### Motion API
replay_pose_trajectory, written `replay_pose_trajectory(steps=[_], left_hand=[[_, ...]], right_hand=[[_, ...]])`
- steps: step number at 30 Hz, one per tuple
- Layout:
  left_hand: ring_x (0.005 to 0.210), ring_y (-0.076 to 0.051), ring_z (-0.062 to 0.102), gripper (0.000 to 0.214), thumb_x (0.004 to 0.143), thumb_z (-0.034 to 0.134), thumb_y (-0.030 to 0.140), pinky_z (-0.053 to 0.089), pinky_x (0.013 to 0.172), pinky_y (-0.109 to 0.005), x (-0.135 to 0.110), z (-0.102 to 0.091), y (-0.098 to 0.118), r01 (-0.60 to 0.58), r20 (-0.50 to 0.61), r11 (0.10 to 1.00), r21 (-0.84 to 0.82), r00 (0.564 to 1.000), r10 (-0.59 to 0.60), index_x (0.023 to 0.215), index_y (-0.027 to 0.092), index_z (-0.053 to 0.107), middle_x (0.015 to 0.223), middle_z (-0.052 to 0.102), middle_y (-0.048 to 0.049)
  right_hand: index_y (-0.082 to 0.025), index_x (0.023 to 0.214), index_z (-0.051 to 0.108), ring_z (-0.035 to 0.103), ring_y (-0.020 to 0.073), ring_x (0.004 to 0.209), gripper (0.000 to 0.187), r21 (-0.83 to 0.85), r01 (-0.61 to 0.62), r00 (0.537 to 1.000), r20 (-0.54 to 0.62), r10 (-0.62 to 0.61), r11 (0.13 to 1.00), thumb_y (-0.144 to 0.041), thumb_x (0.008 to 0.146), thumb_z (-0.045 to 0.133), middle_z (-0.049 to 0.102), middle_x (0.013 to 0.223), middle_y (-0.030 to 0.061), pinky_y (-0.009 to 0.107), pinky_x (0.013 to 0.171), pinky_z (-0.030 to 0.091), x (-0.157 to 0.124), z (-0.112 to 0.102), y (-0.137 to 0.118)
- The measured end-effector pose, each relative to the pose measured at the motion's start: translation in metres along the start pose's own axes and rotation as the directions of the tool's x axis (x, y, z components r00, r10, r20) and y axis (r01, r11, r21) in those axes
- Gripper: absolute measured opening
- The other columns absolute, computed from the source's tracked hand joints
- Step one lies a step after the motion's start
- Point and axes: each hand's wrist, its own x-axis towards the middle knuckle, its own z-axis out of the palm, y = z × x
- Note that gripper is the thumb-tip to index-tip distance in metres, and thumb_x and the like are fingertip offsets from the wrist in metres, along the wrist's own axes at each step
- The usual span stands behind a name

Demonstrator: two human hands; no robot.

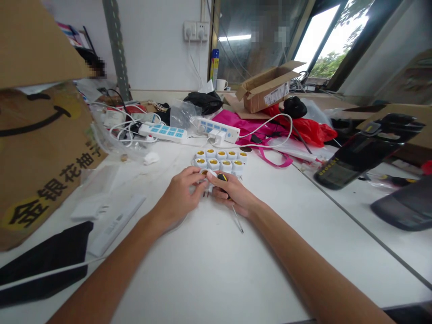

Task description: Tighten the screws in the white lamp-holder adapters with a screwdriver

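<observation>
Both hands meet near the middle of the white table [209, 270]. My left hand [180, 198] is closed, pinching a small white lamp socket [209, 174] at its fingertips. My right hand [232, 193] is closed round a screwdriver [237, 219] with a black and yellow handle; its thin metal shaft points back toward me past the palm. Right behind the hands, several white lamp sockets with brass insides [221, 159] stand in two rows on the table.
A big cardboard box [40, 153] with black print stands at the left. White power strips [164, 132] and cables lie behind the sockets. Pink and red bags [303, 128], an open carton [266, 90] and a black tool [367, 148] lie to the right.
</observation>
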Motion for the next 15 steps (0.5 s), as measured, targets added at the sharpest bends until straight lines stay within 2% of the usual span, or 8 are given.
replay_pose_trajectory(steps=[3,7,11,15], left_hand=[[0.111,-0.026,0.081,0.019,0.102,0.069,0.021,0.065,0.096,-0.038,0.0,0.001,0.003,0.082,-0.025,0.993,-0.088,0.996,-0.084,0.101,0.02,0.088,0.123,0.085,-0.0124],[0.11,-0.025,0.081,0.013,0.098,0.078,0.026,0.061,0.071,-0.03,-0.004,0.007,0.006,0.213,-0.086,0.95,-0.228,0.968,-0.237,0.103,0.024,0.09,0.131,0.084,-0.0102],[0.117,-0.026,0.08,0.01,0.095,0.083,0.028,0.061,0.08,-0.031,-0.004,0.012,0.008,0.254,-0.123,0.906,-0.338,0.942,-0.311,0.099,0.025,0.091,0.13,0.085,-0.009],[0.111,-0.026,0.081,0.009,0.091,0.088,0.031,0.061,0.088,-0.035,-0.002,0.011,0.01,0.282,-0.118,0.878,-0.386,0.929,-0.351,0.096,0.025,0.092,0.125,0.085,-0.0088]], right_hand=[[-0.02,0.094,0.062,0.017,0.0018,0.042,0.057,0.016,0.003,1.0,0.02,-0.003,1.0,-0.064,0.08,0.096,0.035,0.052,-0.0166,0.015,0.035,0.015,0.001,0.0,0.001],[-0.018,0.094,0.066,0.014,0.0016,0.042,0.059,0.056,-0.005,1.0,0.031,0.003,0.998,-0.066,0.078,0.096,0.035,0.053,-0.0163,0.015,0.033,0.013,0.005,-0.002,0.002],[-0.017,0.097,0.069,0.013,0.0005,0.043,0.055,0.082,-0.034,0.997,0.075,0.028,0.996,-0.06,0.077,0.099,0.048,0.06,-0.0127,0.014,0.033,0.013,0.008,-0.004,0.0],[-0.018,0.087,0.067,0.011,0.001,0.042,0.052,0.067,-0.059,0.992,0.115,0.051,0.996,-0.06,0.079,0.097,0.034,0.051,-0.0162,0.014,0.033,0.012,0.006,-0.005,-0.004]])
